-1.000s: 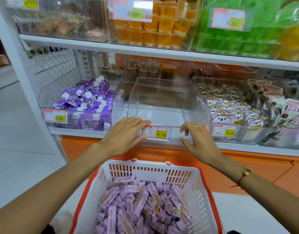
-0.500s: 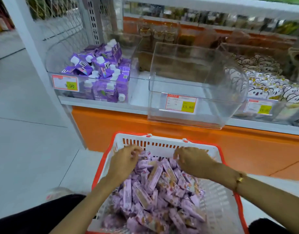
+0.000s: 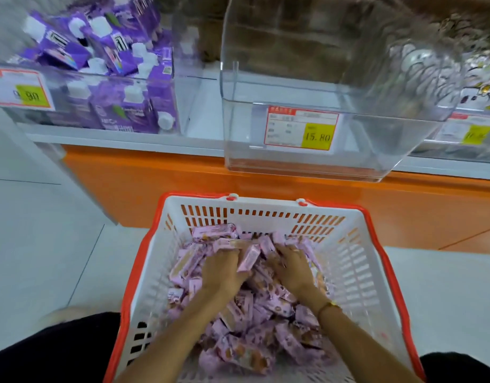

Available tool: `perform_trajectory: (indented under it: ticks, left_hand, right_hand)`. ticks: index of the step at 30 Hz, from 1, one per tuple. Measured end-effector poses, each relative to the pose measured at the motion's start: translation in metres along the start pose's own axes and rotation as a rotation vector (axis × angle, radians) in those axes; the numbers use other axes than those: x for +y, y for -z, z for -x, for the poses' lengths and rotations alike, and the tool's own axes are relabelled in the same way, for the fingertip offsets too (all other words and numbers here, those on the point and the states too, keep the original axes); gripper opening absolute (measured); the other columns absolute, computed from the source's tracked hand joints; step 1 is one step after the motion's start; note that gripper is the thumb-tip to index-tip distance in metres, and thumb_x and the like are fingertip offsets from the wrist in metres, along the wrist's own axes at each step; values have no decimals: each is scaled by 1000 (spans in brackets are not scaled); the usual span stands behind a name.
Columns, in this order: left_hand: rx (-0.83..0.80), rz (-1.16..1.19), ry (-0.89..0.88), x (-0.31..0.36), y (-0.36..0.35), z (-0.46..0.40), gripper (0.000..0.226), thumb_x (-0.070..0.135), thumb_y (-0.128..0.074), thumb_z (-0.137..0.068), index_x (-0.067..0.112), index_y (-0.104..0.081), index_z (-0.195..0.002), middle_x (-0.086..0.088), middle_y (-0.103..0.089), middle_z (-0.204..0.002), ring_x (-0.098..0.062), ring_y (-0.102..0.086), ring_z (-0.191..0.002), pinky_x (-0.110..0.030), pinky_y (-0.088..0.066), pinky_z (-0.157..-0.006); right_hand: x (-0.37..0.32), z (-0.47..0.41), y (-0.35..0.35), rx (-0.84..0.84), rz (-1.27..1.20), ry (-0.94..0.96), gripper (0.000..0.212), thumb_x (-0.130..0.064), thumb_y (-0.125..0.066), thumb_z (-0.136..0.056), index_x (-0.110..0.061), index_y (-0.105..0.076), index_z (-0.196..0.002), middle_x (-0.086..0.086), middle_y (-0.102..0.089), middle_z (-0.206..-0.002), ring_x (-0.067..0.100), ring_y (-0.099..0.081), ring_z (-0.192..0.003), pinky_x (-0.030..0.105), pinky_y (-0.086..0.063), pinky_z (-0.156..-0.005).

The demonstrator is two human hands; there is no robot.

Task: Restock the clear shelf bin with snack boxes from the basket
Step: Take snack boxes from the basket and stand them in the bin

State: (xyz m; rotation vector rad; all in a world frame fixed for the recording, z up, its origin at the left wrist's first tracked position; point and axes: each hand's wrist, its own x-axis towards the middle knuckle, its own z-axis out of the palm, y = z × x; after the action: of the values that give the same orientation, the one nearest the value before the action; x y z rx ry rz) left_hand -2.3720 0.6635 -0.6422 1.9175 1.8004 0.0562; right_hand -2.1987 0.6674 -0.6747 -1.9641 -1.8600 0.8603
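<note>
A white basket with a red rim stands on the floor below me, filled with several small pink-purple snack boxes. Both my hands are down in the pile near its far end. My left hand curls its fingers into the boxes, with one box standing up against its thumb. My right hand digs its curled fingers into the boxes beside it; the fingertips are buried. The clear shelf bin sits above on the shelf, holds nothing, and juts over the shelf edge with a 15.80 price tag on its front.
A clear bin of purple drink cartons stands left of the clear shelf bin, and another stocked bin stands on the right. The orange shelf base runs behind the basket. Pale floor tiles lie on both sides.
My hands left the front of the clear bin and dropped into the basket, then pushed deeper into the boxes. The view tilted down and closer.
</note>
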Motion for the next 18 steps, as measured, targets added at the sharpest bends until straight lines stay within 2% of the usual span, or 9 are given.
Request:
perform_trajectory:
  ticks: [2, 4, 6, 8, 10, 11, 13, 16, 18]
  left_hand:
    - [-100, 435, 52, -8, 17, 5, 45, 40, -60, -89, 18, -49, -126, -2, -65, -113, -15, -63, -93, -27, -50, -80]
    - [-301, 1056, 96, -12, 39, 18, 47, 33, -64, -87, 12, -46, -126, -3, -67, -116, -12, -65, -99, -30, -50, -92]
    - [-390, 1440, 93, -16, 55, 33, 35, 24, -67, -81, 5, -53, -107, -11, -70, -107, -19, -69, -93, -32, -55, -87]
    - [-399, 1649, 83, -20, 66, 44, 18, 12, -65, -80, 6, -57, -95, -19, -68, -103, -23, -69, -82, -31, -58, -76]
    - [-407, 1734, 60, -22, 71, 52, 19, 8, -61, -80, 9, -55, -99, -19, -68, -104, -23, -67, -81, -32, -59, -72]
    - [-396, 1700, 44, -23, 73, 54, 25, 10, -61, -80, 13, -54, -104, -16, -68, -107, -23, -66, -85, -31, -59, -73]
    - [-341, 1553, 33, -21, 74, 58, 33, 17, -62, -78, 22, -52, -108, -10, -70, -108, -20, -67, -88, -30, -58, -74]
    - [-280, 1418, 43, -13, 74, 62, 35, 28, -61, -80, 15, -54, -112, -10, -67, -96, -14, -66, -70, -29, -56, -73]
    - [-268, 1353, 61, -9, 74, 64, 37, 35, -55, -87, 11, -53, -115, -17, -58, -96, -19, -60, -75, -30, -53, -76]
  right_hand:
    - [-10, 4, 25, -48, -256, -8, 12, -13, -52, -97, -4, -59, -92, 5, -58, -82, 23, -52, -73, 29, -41, -67]
    - [-23, 13, 51, -194, -648, -47, 15, -14, -52, -97, -11, -59, -85, 4, -64, -79, 23, -61, -76, 23, -47, -71]
    - [-38, 24, 73, -399, -1008, -104, 21, -28, -54, -94, -15, -69, -91, 6, -69, -88, 20, -67, -83, 22, -52, -75]
    - [-53, 34, 85, -528, -1247, -159, 32, -34, -51, -94, -14, -69, -110, 8, -66, -95, 20, -64, -79, 26, -53, -72]
    - [-64, 43, 92, -590, -1403, -202, 41, -32, -50, -92, -11, -58, -127, 9, -65, -100, 20, -64, -80, 32, -55, -76]
    - [-69, 46, 94, -599, -1446, -213, 44, -31, -51, -91, -11, -55, -130, 9, -67, -101, 20, -66, -83, 35, -55, -80]
    - [-78, 52, 97, -581, -1453, -227, 39, -30, -54, -89, -13, -62, -123, 8, -69, -102, 21, -68, -88, 35, -55, -78]
    - [-86, 57, 102, -533, -1301, -218, 31, -36, -59, -85, -15, -73, -103, 4, -65, -89, 16, -61, -76, 26, -52, -66]
    - [-91, 58, 104, -503, -1119, -156, 34, -37, -61, -84, -13, -67, -108, 1, -63, -88, 14, -59, -72, 22, -49, -63]
